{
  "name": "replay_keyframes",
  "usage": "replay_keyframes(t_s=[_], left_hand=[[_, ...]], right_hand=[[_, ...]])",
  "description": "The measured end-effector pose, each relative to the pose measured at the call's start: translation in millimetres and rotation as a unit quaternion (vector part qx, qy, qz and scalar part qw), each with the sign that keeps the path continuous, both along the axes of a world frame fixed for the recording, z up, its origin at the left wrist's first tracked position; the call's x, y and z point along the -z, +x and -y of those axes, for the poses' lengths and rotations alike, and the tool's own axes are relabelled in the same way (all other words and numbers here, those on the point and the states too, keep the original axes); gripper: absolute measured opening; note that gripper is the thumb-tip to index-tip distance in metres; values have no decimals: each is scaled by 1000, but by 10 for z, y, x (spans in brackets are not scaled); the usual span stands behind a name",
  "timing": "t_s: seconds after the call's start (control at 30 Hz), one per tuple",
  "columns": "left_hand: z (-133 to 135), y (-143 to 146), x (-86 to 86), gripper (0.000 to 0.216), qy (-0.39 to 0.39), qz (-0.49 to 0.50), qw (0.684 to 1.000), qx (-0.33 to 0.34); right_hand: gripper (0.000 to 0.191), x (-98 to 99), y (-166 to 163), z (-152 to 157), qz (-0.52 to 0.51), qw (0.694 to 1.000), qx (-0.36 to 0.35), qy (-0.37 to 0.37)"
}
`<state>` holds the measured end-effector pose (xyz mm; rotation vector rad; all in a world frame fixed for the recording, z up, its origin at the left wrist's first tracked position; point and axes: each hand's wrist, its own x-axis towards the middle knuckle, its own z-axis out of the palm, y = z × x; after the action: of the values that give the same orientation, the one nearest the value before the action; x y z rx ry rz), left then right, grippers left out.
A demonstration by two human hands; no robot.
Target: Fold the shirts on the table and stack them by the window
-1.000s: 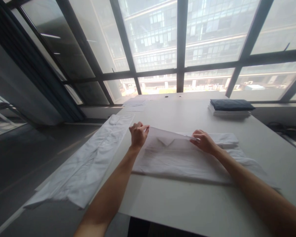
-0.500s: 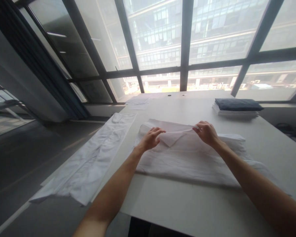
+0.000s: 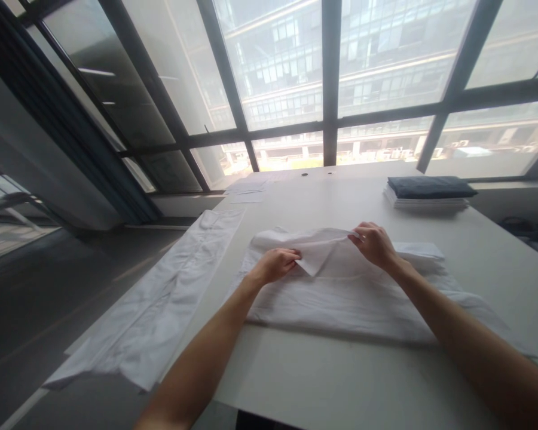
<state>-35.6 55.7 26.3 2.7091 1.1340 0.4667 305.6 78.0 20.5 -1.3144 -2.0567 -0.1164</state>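
A white shirt (image 3: 332,304) lies partly folded across the white table in front of me, with a pointed collar near its far side. My left hand (image 3: 275,264) pinches the fabric beside the left collar point. Between the thumb and fingers of my right hand (image 3: 373,243) is the far edge of the collar, lifted slightly off the table. Sleeve-like folds of the shirt spread out under and beyond my right forearm.
Another white garment (image 3: 161,298) lies lengthwise along the table's left edge, its near end hanging over. A folded stack with dark blue cloth (image 3: 430,187) on top sits at the back right. Papers (image 3: 246,188) lie at the far left of the table (image 3: 323,203), before large windows.
My left hand has moved slightly toward me and closed from open fingers into a pinch on the fabric. My right hand keeps its hold on the collar edge. The view has shifted slightly.
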Motion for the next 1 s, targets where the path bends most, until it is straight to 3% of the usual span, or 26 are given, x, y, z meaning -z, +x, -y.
replay_keyframes(t_s=[0.13, 0.3, 0.43, 0.63, 0.83, 1.0], left_hand=[[88, 40, -92, 31, -52, -29, 998, -9], [19, 65, 39, 33, 10, 41, 997, -67], [-39, 43, 180, 47, -40, 5, 999, -25], [82, 285, 136, 55, -8, -36, 999, -5], [116, 410, 227, 61, -69, -89, 993, 25], [-1, 433, 60, 67, -94, -79, 992, 38]], right_hand=[[26, 0, -1, 9, 0, 1000, -5, -4], [27, -3, 2, 9, 5, 1000, -6, -6], [27, -6, 0, 16, 6, 1000, -6, -13], [24, 15, -2, -1, 0, 1000, -6, -20], [25, -5, -10, 20, 7, 1000, -18, -19], [24, -8, -33, 54, 21, 999, -18, -22]])
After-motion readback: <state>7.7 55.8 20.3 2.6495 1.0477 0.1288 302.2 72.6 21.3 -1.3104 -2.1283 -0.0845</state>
